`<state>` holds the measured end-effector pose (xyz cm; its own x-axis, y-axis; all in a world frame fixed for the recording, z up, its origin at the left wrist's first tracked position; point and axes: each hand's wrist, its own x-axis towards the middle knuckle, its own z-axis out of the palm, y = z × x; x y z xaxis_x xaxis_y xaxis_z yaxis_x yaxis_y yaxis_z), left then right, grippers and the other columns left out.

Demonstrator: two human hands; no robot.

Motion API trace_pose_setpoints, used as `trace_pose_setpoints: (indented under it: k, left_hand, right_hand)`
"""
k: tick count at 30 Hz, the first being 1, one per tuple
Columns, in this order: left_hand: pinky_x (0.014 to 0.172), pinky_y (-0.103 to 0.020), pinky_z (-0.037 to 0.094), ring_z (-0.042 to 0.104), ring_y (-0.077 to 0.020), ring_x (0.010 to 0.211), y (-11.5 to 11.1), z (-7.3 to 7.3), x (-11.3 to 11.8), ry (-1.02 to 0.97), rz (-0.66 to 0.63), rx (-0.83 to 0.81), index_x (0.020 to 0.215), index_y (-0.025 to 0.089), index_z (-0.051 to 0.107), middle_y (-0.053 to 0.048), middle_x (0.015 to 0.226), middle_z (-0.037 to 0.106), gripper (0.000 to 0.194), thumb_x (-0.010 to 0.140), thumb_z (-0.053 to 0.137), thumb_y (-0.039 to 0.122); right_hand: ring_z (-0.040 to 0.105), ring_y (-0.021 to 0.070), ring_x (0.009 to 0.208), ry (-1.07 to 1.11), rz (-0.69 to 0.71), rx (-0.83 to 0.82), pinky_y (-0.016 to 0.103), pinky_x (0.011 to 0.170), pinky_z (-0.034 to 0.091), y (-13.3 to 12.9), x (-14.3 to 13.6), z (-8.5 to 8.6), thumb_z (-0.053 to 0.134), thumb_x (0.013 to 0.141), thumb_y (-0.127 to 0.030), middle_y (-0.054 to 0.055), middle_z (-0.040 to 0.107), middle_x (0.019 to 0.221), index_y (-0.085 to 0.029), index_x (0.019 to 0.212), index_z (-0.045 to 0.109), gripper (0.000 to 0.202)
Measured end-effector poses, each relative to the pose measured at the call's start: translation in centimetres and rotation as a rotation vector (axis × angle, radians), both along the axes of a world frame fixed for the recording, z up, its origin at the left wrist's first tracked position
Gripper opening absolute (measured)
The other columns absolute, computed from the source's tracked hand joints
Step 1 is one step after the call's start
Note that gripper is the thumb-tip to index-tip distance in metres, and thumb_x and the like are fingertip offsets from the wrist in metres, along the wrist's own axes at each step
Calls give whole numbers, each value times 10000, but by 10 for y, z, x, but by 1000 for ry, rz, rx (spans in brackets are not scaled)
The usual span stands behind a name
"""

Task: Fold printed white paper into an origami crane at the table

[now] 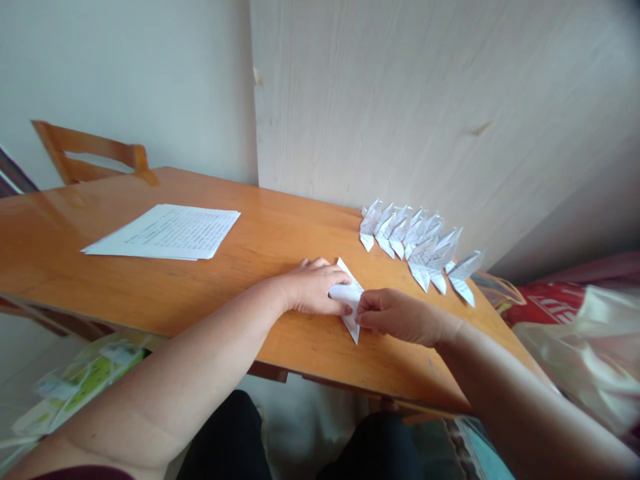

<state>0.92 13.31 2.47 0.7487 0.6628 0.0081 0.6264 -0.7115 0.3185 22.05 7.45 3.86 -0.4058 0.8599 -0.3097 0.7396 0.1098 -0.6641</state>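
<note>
A small folded piece of white paper (350,300) lies on the wooden table in front of me, with pointed corners at its top and bottom. My left hand (317,287) rests over its left side, thumb and fingers holding it against the tabletop. From the right, my right hand (385,312) pinches the paper's edge with curled fingers. Part of the sheet bulges up in a curved fold between both hands. The fingers hide some of its creases.
Several folded paper pieces (423,243) stand in rows at the table's back right. A stack of printed sheets (167,232) lies on the left of the table (280,220). Beyond it is a wooden chair (100,143). Bags (575,333) sit past the right edge; a wall rises behind.
</note>
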Motion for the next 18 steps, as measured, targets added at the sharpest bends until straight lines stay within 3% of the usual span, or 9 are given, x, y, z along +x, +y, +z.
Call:
trace_pose_setpoints:
  k: [5,14,18]
  left_hand:
    - [1035,-490,320,389,-342,1316,-1,3,0,7,5,-25,1273,350,572,-27,1435,533,591,781,571,677]
    - [1054,-522,300,395,-352,1315,-3,2,2,2,24,-10,1267,342,583,-39,1464,509,597,786,542,693]
    - [1059,-538,288,397,-349,1320,-2,-1,3,-14,31,-2,1285,337,580,-63,1480,495,640,804,480,747]
  right_hand:
    - [459,109,592,23,-20,6,237,536,340,-2,1,-2,577,836,-279,-19,557,666,-179,779,609,120]
    - [543,136,685,23,-90,481,258,608,401,-43,-3,-13,552,866,-201,-4,612,772,-205,848,599,51]
    - [551,139,682,12,-83,584,274,619,410,-62,-6,-22,557,881,-212,10,607,808,-212,887,612,55]
